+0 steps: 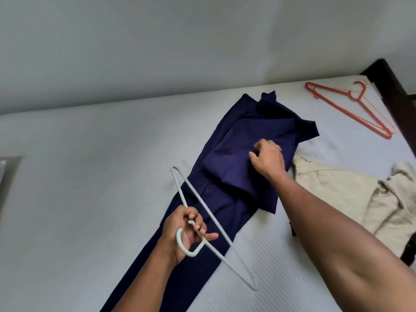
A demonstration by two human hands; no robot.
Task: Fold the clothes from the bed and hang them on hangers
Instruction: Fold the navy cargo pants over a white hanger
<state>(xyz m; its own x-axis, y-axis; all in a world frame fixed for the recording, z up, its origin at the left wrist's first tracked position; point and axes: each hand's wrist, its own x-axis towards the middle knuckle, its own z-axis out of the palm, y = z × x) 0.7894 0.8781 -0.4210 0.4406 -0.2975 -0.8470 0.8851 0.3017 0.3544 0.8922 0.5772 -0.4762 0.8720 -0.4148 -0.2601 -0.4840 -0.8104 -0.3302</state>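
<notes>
Dark navy trousers (227,176) lie lengthwise on the white bed (90,176), their upper part folded back over itself. My right hand (267,159) rests on that folded part with its fingers curled into the cloth. My left hand (188,230) grips a pale white hanger (216,224) by its neck, just above the trouser legs, with the hook pointing toward me. A beige garment (351,194) lies crumpled to the right of the trousers.
Orange-red hangers (351,109) lie at the far right corner of the bed, beside a dark wooden bedpost (391,86). A grey wall (180,41) runs along the bed's far edge. A grey object (6,174) shows at the left edge.
</notes>
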